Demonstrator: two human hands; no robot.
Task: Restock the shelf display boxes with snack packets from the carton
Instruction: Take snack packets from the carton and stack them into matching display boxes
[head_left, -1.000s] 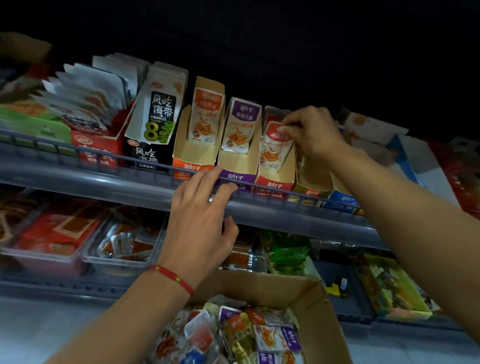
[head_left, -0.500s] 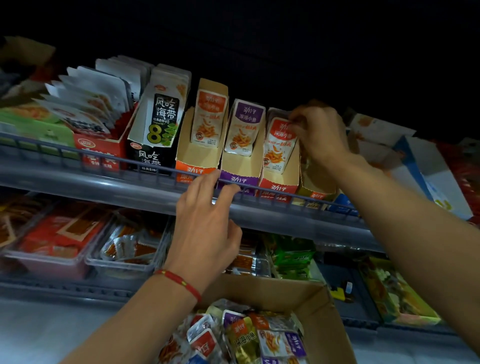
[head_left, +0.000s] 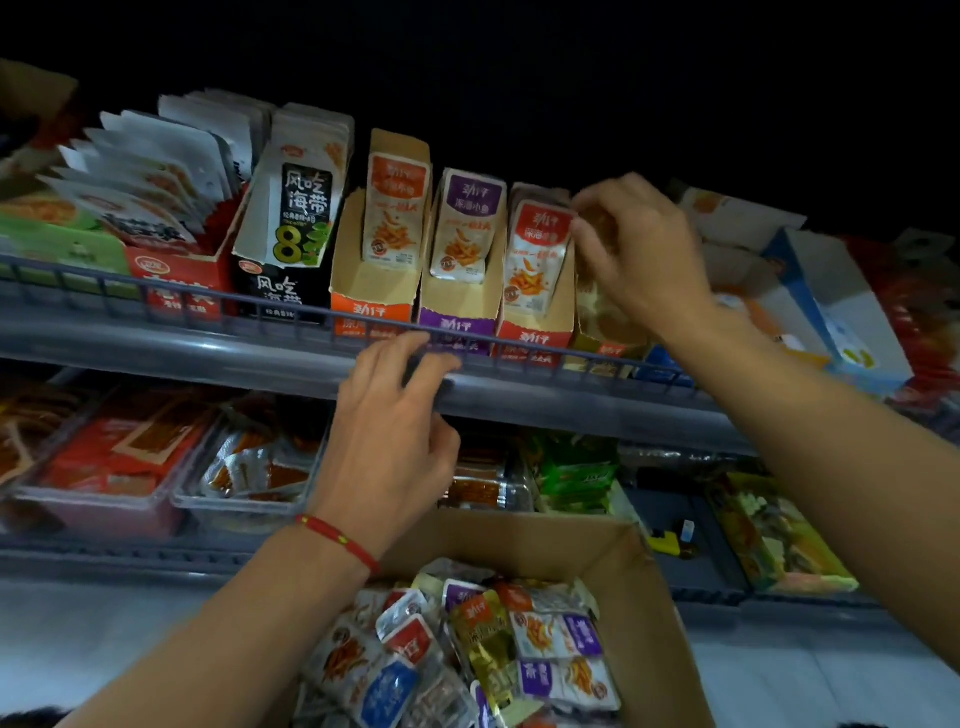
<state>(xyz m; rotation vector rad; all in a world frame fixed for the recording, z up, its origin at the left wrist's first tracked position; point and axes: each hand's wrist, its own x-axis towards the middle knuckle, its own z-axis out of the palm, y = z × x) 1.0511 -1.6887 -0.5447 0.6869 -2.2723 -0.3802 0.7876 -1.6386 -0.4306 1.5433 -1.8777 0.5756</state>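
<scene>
Three open display boxes stand in a row on the upper shelf: orange (head_left: 373, 309), purple (head_left: 457, 325) and red (head_left: 535, 338), each with upright snack packets. Right of them sits a gold display box (head_left: 605, 325). My right hand (head_left: 641, 254) is at the top of that gold box, with its curled fingertips pinching a blurred gold packet (head_left: 596, 226) beside the red packets (head_left: 537, 249). My left hand (head_left: 387, 426) rests with relaxed fingers on the shelf's wire rail (head_left: 208, 304) and holds nothing. The brown carton (head_left: 657, 597) below holds several mixed snack packets (head_left: 488, 649).
A black seaweed box (head_left: 288, 244) and a red box of white pouches (head_left: 171, 280) fill the upper shelf's left. Blue and white boxes (head_left: 831, 312) stand at the right. The lower shelf carries clear trays (head_left: 244, 467) and green packets (head_left: 571, 473).
My right hand left the top of the red packet and moved right to the gold box. My left hand stayed on the rail. The view shifted slightly.
</scene>
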